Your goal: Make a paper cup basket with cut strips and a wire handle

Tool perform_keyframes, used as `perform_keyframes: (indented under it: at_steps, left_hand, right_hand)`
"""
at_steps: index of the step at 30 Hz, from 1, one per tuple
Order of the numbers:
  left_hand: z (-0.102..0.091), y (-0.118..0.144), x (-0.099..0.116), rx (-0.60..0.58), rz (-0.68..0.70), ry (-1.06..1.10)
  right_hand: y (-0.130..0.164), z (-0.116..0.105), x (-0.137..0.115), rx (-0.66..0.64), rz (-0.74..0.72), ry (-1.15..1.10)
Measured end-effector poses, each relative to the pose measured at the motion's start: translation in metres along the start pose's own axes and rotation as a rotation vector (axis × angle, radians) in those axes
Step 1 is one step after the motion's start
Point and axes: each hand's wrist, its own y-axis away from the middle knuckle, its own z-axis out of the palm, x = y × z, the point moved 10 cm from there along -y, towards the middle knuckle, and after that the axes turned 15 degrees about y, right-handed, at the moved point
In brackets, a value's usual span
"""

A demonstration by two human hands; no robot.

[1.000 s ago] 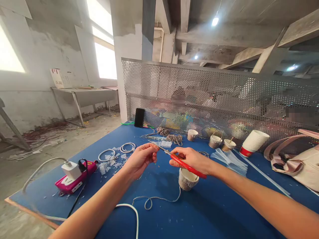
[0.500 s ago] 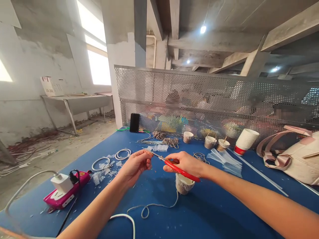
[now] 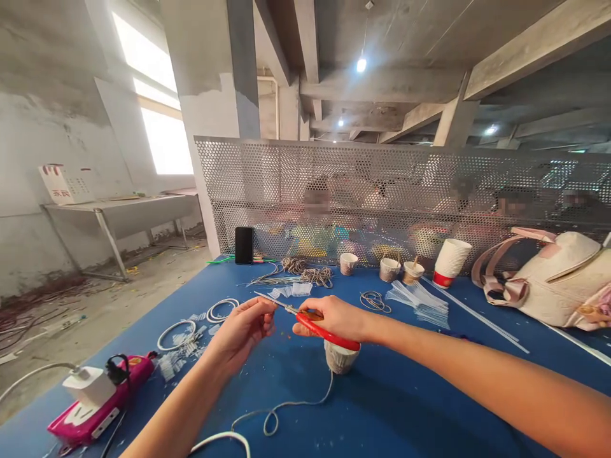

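My right hand [image 3: 337, 318] is wrapped around a pair of red-handled scissors [image 3: 331, 336], whose metal blades point left. My left hand [image 3: 249, 327] is pinched closed right beside the blades; whatever its fingertips hold is too small to make out. The blade tips show just beyond the left fingers. Below the right hand, a paper cup wrapped in grey cord [image 3: 341, 360] stands upright on the blue table, its rim partly covered by the scissors. From its base a loose tail of cord [image 3: 298, 402] curls toward the left.
Left are a pink power strip [image 3: 88, 416], white cable rings [image 3: 176, 335] and plastic scraps. Behind lie cord bundles [image 3: 316, 276], a phone [image 3: 244, 245], small cups [image 3: 390, 270], stacked paper cups [image 3: 452, 262] and clear strips [image 3: 420, 302]. A bag [image 3: 548, 286] sits right. A perforated metal screen [image 3: 281, 172] borders the table.
The view has turned slightly right, so things sit further left in it. The scissor blades now reach further past my left fingertips. Both hands remain close together.
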Motion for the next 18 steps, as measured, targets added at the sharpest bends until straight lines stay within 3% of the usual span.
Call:
perform_keyframes:
  at_steps: [6,11,15,18]
  left_hand:
    - [-0.003,0.001,0.006,-0.023,0.018,0.014]
    - [-0.010,0.000,0.024,0.031,0.121,0.050]
    - [-0.015,0.004,0.040,0.096,0.230,0.092]
    - [-0.006,0.007,0.043,0.055,0.281,0.095]
  right_hand:
    - [0.000,-0.004,-0.001,-0.003,0.015,0.000]
    - [0.021,-0.036,0.015,0.188,0.153,0.012]
    - [0.061,-0.060,0.062,0.414,0.391,0.136]
    - [0.099,-0.060,0.113,0.492,0.631,0.265]
